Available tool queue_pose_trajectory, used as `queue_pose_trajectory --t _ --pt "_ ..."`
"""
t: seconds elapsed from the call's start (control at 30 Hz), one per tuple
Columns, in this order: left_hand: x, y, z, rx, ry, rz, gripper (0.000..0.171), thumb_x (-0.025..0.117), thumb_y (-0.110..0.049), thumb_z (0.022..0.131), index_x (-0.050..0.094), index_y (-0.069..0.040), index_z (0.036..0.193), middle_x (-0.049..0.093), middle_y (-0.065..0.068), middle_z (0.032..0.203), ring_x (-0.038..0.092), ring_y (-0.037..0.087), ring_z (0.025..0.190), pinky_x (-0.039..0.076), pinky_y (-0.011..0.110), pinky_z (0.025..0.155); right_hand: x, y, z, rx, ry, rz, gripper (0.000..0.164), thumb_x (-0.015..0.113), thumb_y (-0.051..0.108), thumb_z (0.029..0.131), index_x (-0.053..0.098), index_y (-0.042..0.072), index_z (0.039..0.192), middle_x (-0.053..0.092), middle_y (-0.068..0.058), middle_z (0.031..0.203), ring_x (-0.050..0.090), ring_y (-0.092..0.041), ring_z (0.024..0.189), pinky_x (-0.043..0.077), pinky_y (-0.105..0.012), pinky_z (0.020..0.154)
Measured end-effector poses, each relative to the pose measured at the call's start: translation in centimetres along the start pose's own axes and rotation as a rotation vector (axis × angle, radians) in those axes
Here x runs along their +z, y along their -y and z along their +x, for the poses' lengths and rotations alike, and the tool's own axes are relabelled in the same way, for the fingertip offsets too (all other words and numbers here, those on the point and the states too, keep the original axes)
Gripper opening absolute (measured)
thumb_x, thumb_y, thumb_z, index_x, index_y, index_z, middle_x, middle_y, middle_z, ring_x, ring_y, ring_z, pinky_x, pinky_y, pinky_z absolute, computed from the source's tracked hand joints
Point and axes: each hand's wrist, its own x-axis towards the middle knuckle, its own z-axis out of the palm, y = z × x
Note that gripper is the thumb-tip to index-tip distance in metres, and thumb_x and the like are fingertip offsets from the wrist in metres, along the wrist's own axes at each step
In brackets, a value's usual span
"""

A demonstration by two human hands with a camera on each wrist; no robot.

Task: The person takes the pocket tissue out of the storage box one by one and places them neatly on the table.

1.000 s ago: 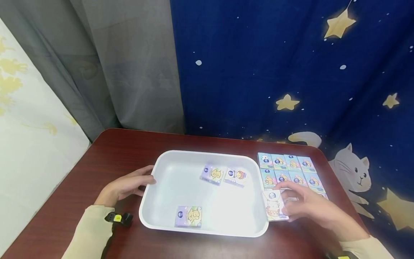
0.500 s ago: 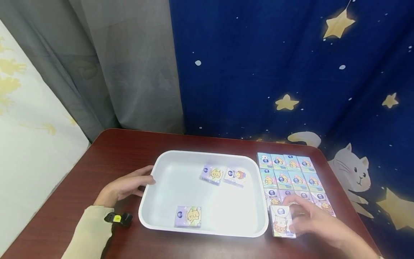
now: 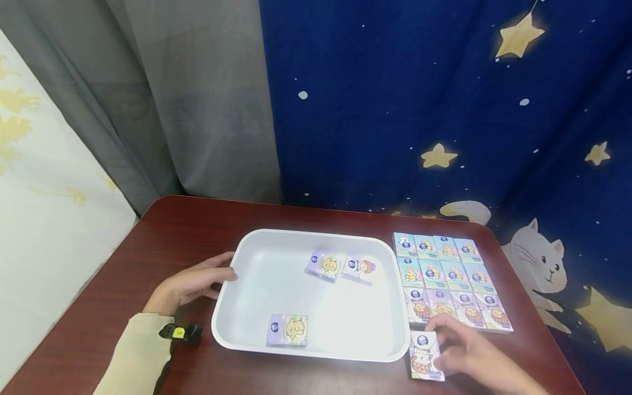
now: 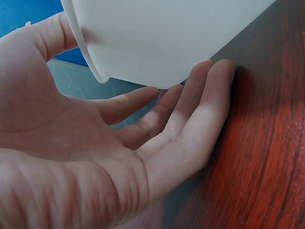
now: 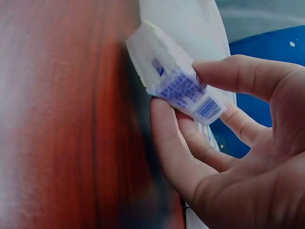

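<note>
My left hand (image 3: 195,282) holds the left side of a white plastic tray (image 3: 340,323), thumb at the rim and fingers against the outer wall (image 4: 143,43). In my right hand (image 3: 466,354), thumb and fingers pinch a small pocket tissue pack (image 3: 424,356) by its edges, just off the tray's front right corner. The right wrist view shows the pack's (image 5: 183,93) clear wrapper with blue print and a barcode. Inside the tray lie a purple tissue pack (image 3: 287,330) near the front, another purple pack (image 3: 323,265) and a white one (image 3: 359,270) toward the back.
Right of the tray, tissue packs stand in neat rows: blue ones (image 3: 434,273) at the back, purple and white ones (image 3: 466,308) in front. All rest on a dark red wooden table (image 3: 197,230). Curtains (image 3: 345,109) hang behind its far edge.
My right hand has carried the tissue pack toward the front edge, away from the rows, uncovering the front row of packs. The left hand and tray stay in place.
</note>
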Motion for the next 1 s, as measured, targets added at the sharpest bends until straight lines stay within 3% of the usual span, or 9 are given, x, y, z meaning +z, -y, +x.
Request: queue_pose_trajectory --t 0.37,0.57,1.0 --pt "-0.1 0.2 0.0 0.002 0.008 -0.016 0.082 0.064 -0.02 0.101 0.025 -0.001 0.171 0.068 0.019 0.133 0.072 0.033 0.111 0.062 0.056 0.094 2.2 0.3 0.3 0.133 -0.302 -0.35 0.049 0.078 0.003 0.088 0.059 0.005 0.132 0.066 -0.008 0.104 0.065 -0.026 0.092 0.057 -0.029 0.074" --pt "0.0 0.1 0.1 0.004 0.01 -0.016 0.081 0.064 -0.021 0.101 0.026 -0.002 0.17 0.067 0.019 0.133 0.071 0.033 0.111 0.062 0.057 0.093 3.4 0.4 0.8 0.259 -0.433 -0.418 0.055 0.084 0.0 0.086 0.054 0.004 0.133 0.063 -0.007 0.104 0.066 -0.023 0.084 0.059 -0.035 0.074" --pt "-0.1 0.1 0.2 0.005 0.014 -0.008 0.081 0.063 -0.02 0.101 0.026 -0.001 0.17 0.067 0.019 0.133 0.071 0.033 0.111 0.061 0.057 0.095 3.3 0.3 1.0 0.245 -0.468 -0.424 0.041 0.081 -0.002 0.085 0.054 0.007 0.115 0.059 -0.007 0.098 0.063 -0.022 0.084 0.055 -0.031 0.069"
